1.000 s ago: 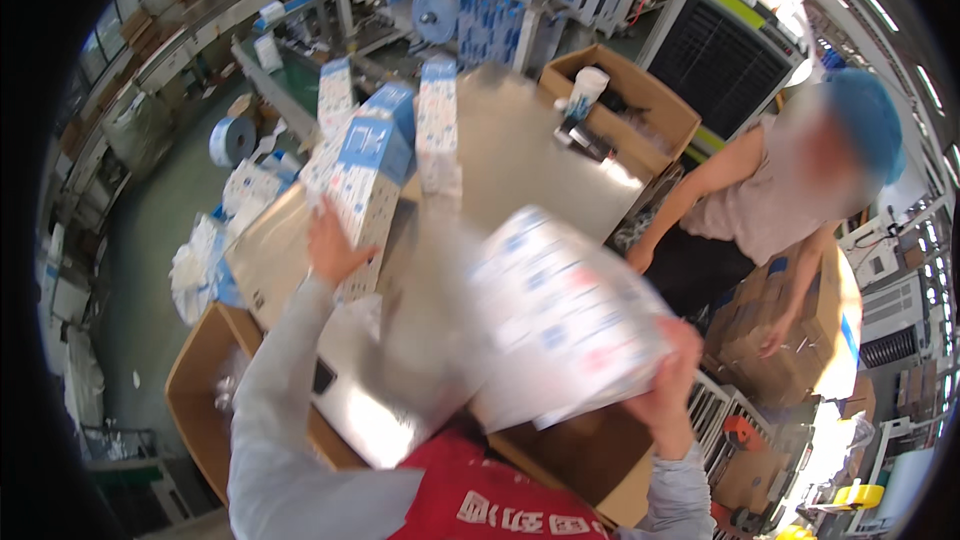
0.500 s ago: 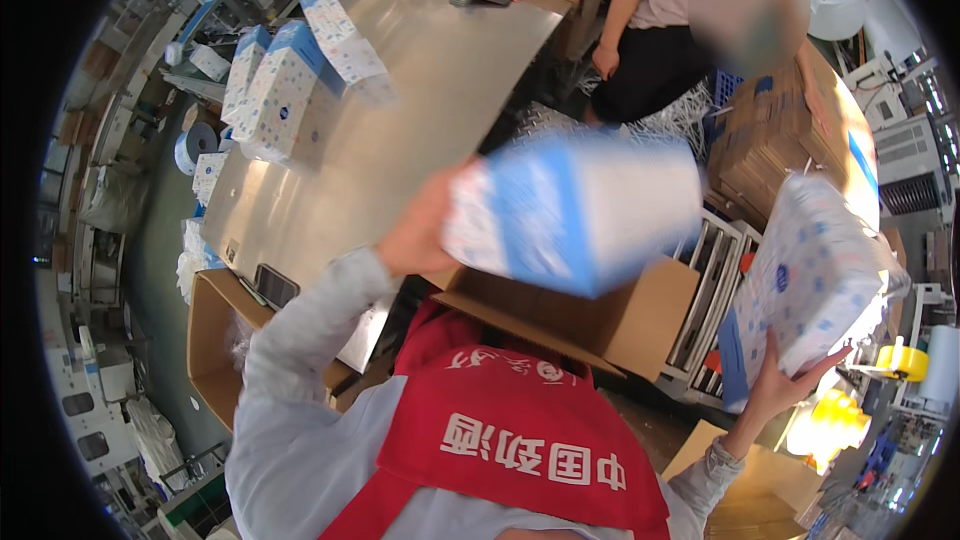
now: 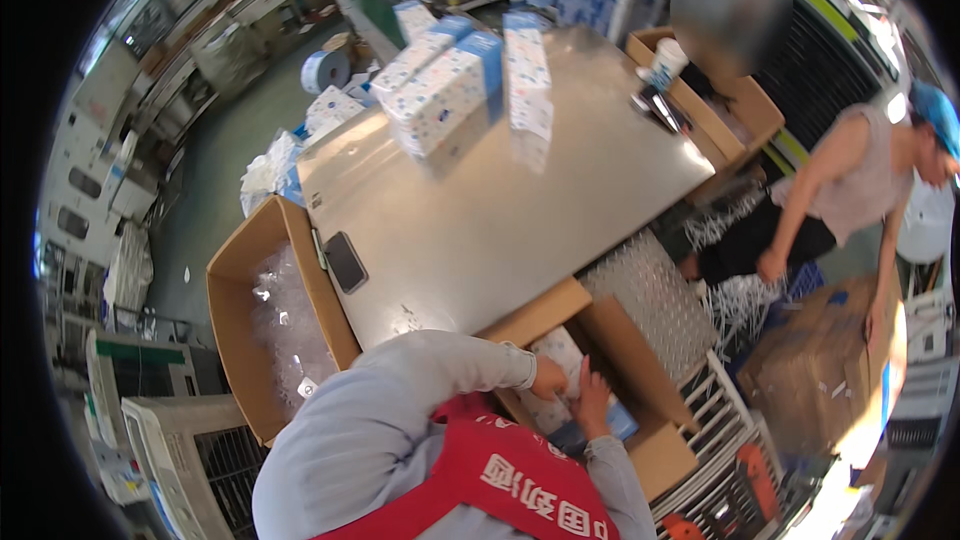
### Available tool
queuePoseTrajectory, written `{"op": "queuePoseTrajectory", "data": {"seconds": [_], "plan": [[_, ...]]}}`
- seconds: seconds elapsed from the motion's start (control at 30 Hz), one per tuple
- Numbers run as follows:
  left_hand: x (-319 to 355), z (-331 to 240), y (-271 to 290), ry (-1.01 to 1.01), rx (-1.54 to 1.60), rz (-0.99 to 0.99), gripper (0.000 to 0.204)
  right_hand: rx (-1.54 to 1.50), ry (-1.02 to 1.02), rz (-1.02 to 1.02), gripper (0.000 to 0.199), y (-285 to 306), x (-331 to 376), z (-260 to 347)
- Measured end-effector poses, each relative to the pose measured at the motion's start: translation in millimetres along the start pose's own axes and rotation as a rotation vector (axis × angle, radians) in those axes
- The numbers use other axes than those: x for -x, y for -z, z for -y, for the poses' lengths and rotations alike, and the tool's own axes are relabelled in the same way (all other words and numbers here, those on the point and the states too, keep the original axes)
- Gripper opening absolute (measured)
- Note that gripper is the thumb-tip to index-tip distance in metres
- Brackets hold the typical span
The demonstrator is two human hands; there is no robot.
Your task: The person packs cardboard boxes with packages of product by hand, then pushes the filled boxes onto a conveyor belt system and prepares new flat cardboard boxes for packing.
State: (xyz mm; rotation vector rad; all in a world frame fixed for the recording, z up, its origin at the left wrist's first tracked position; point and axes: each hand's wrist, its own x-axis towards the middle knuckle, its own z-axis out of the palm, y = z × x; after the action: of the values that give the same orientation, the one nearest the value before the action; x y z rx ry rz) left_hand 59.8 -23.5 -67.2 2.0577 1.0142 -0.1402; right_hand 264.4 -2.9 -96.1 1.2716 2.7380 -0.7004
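Note:
An open cardboard carton (image 3: 668, 455) stands right in front of me, against the near edge of the metal table. Inside it lie blue-and-white patterned tissue packs (image 3: 556, 348), partly covered by my hands. My left hand (image 3: 548, 377) reaches in from the left with its fingers curled down against a pack. What lies under those fingers is hidden. Beside it, my right hand (image 3: 592, 402) rests on the packs, fingers stretched out. A blue pack end (image 3: 622, 424) shows by my right wrist.
On the metal table (image 3: 470, 270) stand several similar packs (image 3: 440, 100). A phone (image 3: 345, 262) lies near its left edge, beside a carton (image 3: 235, 340) of clear plastic pieces. A roller conveyor (image 3: 715, 405) runs at the right. A co-worker (image 3: 840, 180) leans over stacked cardboard (image 3: 820, 360).
Both hands, each holding a pack in the air before, are now down together inside the carton on its packs. My view has swung right. The co-worker now bends over the cardboard stack.

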Motion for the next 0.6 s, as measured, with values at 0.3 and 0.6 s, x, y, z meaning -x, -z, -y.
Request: {"op": "queuePoseTrajectory", "data": {"seconds": [0.3, 0.6], "plan": [[335, 278, 223, 1.401, 0.174, -1.363, 0.049, -0.28, -0.102, 0.12, 0.071, -38, -38, -12], [223, 105, 93, 0.096, 0.485, -1.275, 0.019, -0.152, 0.235, -0.259, 0.047, 178, -120, 164]]}}
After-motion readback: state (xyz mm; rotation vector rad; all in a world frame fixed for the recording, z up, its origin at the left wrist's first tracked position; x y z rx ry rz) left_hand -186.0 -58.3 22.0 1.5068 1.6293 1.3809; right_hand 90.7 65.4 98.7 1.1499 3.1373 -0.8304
